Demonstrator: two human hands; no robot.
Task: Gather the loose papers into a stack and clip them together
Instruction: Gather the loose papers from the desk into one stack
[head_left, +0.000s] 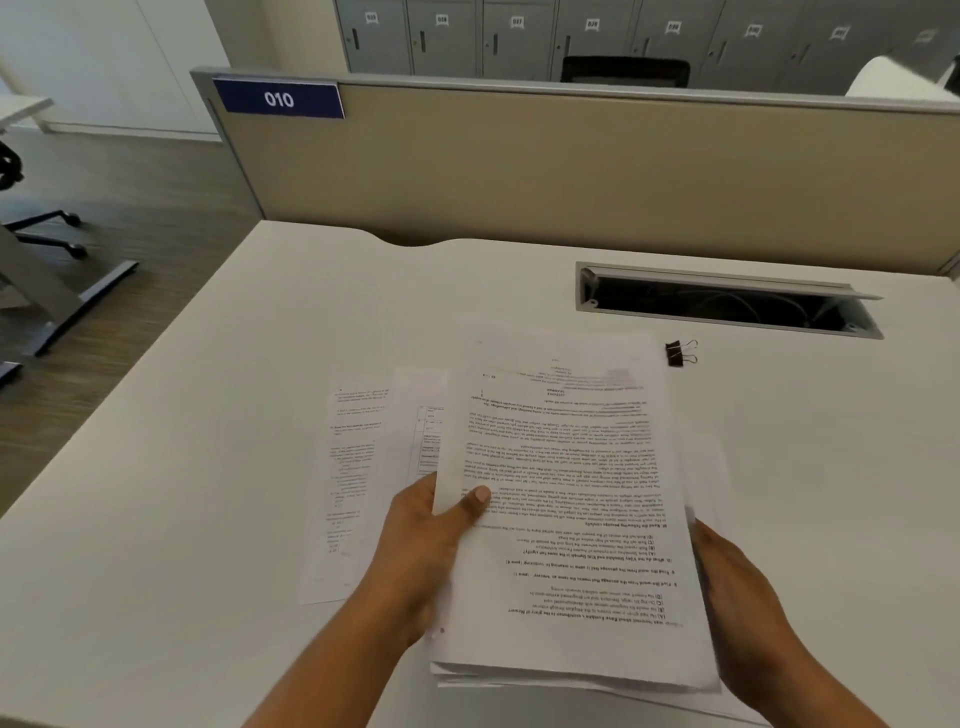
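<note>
A stack of printed white papers (566, 499) is held above the white desk (208, 467), its text upside down to me. My left hand (426, 545) grips the stack's left edge, thumb on top of the page. My right hand (737, 587) is pressed against the stack's right edge, fingers behind the sheets. Two loose sheets (358, 478) lie flat on the desk to the left, partly under the stack. A black binder clip (680, 353) lies on the desk beyond the stack's far right corner, untouched.
An open cable tray slot (727, 301) is cut into the desk behind the clip. A beige partition (571, 166) with a blue "010" label (279, 98) closes the desk's far side. Grey lockers stand behind it. Office chair legs (47, 228) are on the floor to the left.
</note>
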